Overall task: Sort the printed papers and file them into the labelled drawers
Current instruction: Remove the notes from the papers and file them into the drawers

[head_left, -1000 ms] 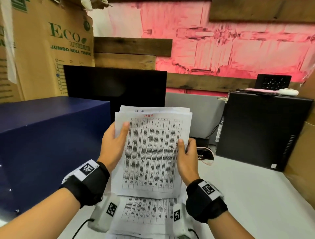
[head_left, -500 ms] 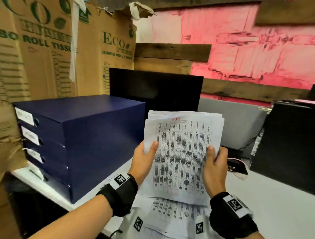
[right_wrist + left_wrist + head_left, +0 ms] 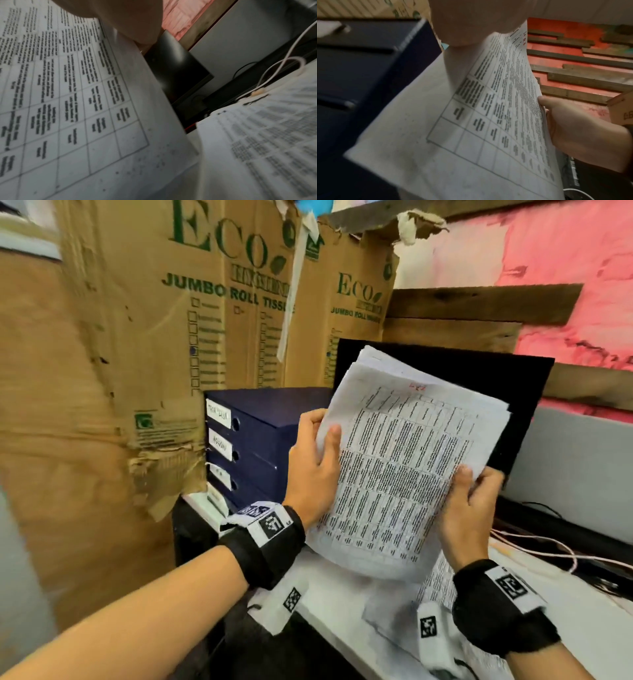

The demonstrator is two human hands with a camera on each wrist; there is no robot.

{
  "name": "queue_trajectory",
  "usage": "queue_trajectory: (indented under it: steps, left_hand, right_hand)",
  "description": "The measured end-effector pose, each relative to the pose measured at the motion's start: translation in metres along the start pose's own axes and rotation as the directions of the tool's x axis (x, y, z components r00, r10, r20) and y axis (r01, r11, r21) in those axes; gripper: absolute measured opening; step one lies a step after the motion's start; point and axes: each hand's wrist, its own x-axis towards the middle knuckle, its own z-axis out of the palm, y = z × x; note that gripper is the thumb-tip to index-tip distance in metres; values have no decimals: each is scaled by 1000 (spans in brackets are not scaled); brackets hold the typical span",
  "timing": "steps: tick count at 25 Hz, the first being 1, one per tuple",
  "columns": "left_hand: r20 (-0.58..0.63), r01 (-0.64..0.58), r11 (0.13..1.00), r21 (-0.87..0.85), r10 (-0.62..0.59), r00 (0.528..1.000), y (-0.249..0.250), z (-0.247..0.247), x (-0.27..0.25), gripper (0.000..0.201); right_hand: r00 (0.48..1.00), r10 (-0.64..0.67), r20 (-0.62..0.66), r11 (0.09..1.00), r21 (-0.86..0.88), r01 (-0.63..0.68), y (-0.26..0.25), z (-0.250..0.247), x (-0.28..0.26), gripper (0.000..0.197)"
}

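A stack of printed papers (image 3: 400,460) with a table of text and a red mark at the top is held up over the desk, tilted to the right. My left hand (image 3: 313,463) grips its left edge, thumb on the front sheet. My right hand (image 3: 471,501) pinches its lower right edge. The papers (image 3: 488,108) fill the left wrist view and the papers (image 3: 72,94) the right wrist view. To the left stands a dark blue drawer unit (image 3: 253,436) with white labels (image 3: 218,416) on its closed drawers. More printed sheets (image 3: 435,580) lie on the desk below.
Tall brown cardboard boxes (image 3: 137,344) stand behind and left of the drawers. A black monitor (image 3: 486,392) is behind the papers. White cables (image 3: 548,549) lie on the white desk (image 3: 342,607) at right. The desk's left edge is just below the drawer unit.
The view has swung left, so the drawer fronts and labels now show. Both hands keep hold of the stack, which is now tilted and closer to the drawer unit.
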Motion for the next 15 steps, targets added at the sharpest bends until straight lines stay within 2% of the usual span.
queue_trajectory:
  steps: [2,5,7,9,10,13,15]
  left_hand:
    - [-8,-38,995,89,38,999,-1,-24,3,8]
    - [-17,0,977,213,4,1000,-18,-60,6,13]
    - [-27,80,944,321,-75,997,-41,-90,3,12]
    - [-38,214,891,400,-217,976,-70,-119,1,13]
    - [-31,267,837,478,-287,957,-86,-133,1,16]
    - [-5,321,539,779,-506,863,-119,-158,4,31]
    - [-10,411,489,770,-635,773,-127,-160,4,42]
  right_hand:
    - [999,-27,31,1000,-3,27,-6,20,-5,15]
    - [995,-65,79,997,-28,68,-14,43,-10,14]
    - [990,-81,113,996,-24,84,-19,54,-17,13]
    - [987,-98,131,994,-33,104,-20,62,-23,12]
    - [986,-103,134,993,-38,109,-20,64,-25,12]
    - [986,-97,133,993,-53,105,-16,68,-27,10]
    - [986,-109,127,991,-65,118,-15,70,-28,12]
